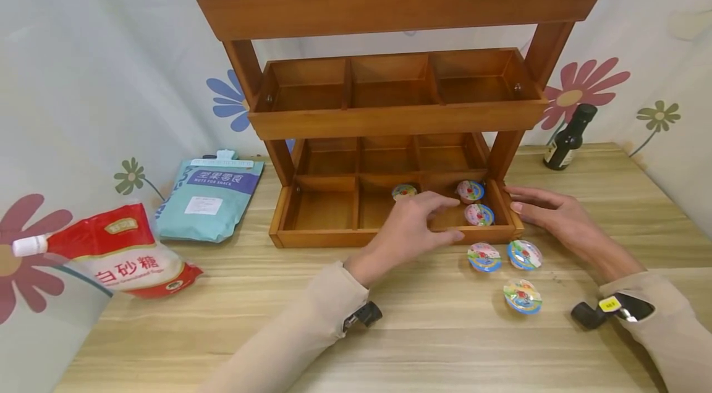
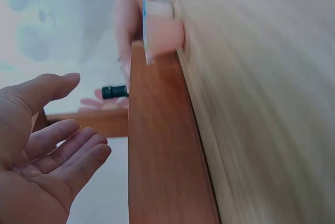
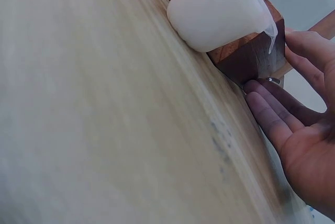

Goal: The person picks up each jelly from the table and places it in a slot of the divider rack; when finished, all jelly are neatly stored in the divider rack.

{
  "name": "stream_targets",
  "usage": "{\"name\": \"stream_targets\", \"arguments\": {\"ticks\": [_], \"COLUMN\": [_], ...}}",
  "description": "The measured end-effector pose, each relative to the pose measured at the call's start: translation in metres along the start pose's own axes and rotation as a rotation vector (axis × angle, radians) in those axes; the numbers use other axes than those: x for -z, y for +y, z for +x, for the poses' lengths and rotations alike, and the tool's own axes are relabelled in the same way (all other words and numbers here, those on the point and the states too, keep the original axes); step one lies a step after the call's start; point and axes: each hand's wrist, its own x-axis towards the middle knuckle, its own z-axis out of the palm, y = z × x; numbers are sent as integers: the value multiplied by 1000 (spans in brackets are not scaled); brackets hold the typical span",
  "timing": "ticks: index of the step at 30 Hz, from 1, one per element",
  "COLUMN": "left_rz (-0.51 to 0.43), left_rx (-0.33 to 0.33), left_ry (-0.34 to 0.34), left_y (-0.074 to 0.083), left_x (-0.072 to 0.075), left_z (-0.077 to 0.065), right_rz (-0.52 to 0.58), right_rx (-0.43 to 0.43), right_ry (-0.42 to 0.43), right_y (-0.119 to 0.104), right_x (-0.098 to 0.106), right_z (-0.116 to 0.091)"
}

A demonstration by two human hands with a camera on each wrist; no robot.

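Note:
My left hand (image 1: 405, 227) hovers over the front edge of the wooden rack's (image 1: 400, 122) bottom tier, thumb and fingers apart with nothing between them. In the left wrist view its palm and spread fingers (image 2: 78, 174) show beside the tray's front board. My right hand (image 1: 564, 223) touches the right end of that tier with its fingertips. Two small jelly cups (image 1: 470, 191) with printed lids sit in the front right compartment. Another jelly cup (image 1: 404, 191) in the middle compartment is partly hidden by my left hand. Three jelly cups (image 1: 484, 257) rest on the table before the rack.
A dark bottle (image 1: 567, 138) stands at the back right of the wooden table (image 1: 311, 300). On the left are a teal snack bag (image 1: 208, 201) with a clip and a red-and-white sugar bag (image 1: 130, 251) with a spout. A flowered curtain hangs behind.

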Motion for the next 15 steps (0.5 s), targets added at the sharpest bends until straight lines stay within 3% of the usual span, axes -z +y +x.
{"name": "stream_targets", "arguments": {"ticks": [9, 15], "left_rz": [-60, -82], "left_rx": [-35, 9], "left_ry": [-40, -86], "left_y": [14, 16], "left_x": [-19, -26], "left_z": [4, 5], "right_rz": [14, 22], "right_rx": [32, 33], "right_ry": [-15, -16], "right_y": [-3, -2], "right_x": [-1, -1], "right_z": [-1, -1]}}
